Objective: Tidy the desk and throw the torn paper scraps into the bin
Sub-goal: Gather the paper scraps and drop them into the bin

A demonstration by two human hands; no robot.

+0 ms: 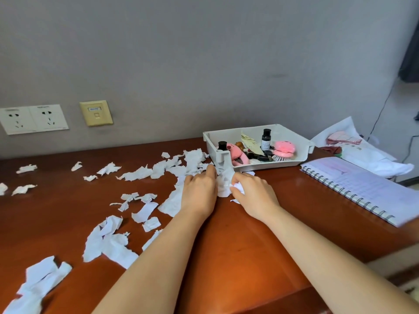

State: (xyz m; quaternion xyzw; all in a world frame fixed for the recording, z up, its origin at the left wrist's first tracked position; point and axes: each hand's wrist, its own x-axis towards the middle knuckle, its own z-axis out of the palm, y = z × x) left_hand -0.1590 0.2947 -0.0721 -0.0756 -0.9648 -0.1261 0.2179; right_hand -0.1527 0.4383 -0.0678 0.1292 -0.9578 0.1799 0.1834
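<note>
Several torn white paper scraps [140, 173] lie scattered over the left and middle of the reddish-brown desk [244, 241]. Both hands are at the desk's middle, just in front of the tray. My left hand [199, 191] lies palm down on a pile of scraps [223, 185], its fingers pressing on them. My right hand [254, 192] is curled around a crumpled wad of scraps [238, 188] beside that pile. No bin is in view.
A white plastic tray [301, 143] behind the hands holds small bottles, pink toys and a brush. An open spiral notebook [362, 189] lies at the right. Farther right sits a white bag [367, 155]. Wall sockets [34, 118] are at the back left.
</note>
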